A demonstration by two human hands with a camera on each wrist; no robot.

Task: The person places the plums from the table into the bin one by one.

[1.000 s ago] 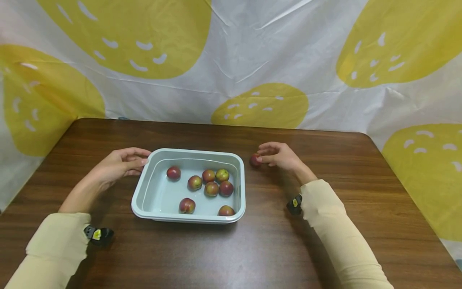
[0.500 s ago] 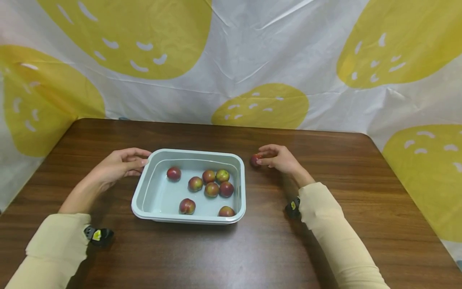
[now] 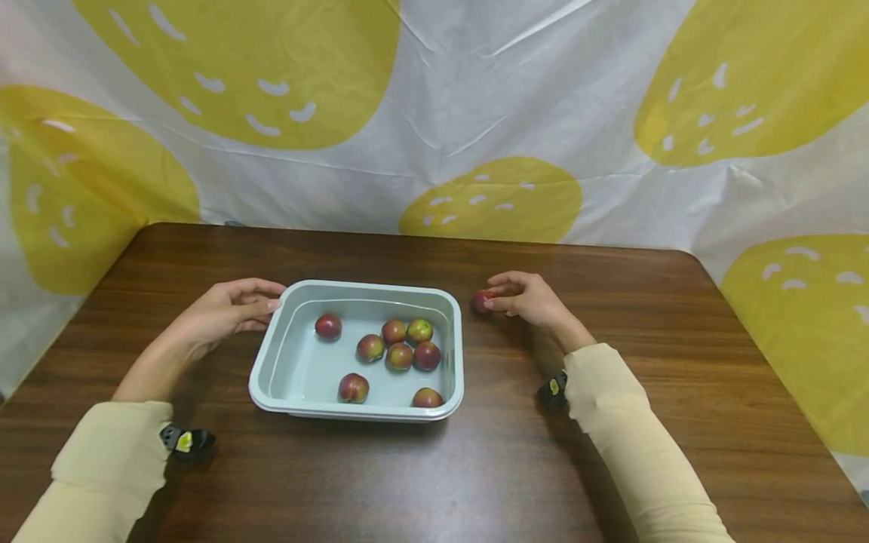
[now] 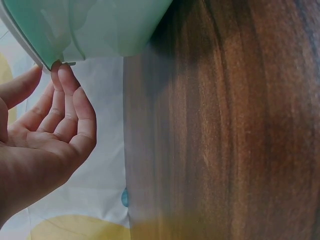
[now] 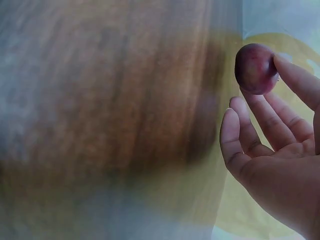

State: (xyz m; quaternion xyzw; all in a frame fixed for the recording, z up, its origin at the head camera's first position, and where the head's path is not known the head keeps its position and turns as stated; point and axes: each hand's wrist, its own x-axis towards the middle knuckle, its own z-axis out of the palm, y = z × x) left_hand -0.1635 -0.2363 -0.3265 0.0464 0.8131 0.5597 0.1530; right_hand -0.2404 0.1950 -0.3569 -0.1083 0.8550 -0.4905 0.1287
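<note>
A pale blue-green plastic tub stands on the table with several red and yellow-green plums inside. My left hand pinches the tub's upper left rim between thumb and fingers. In the left wrist view the fingertips are under the tub's lip, with the thumb on the outer edge. To the right of the tub, my right hand holds a dark red plum between thumb and fingertips. In the right wrist view its other fingers are bent loosely below the plum.
The brown wooden table runs back to a white curtain printed with yellow shapes. Dark wrist devices are strapped at both sleeve cuffs.
My right hand has moved very slightly down and left, staying on the plum beside the tub. The left hand keeps its place on the rim.
</note>
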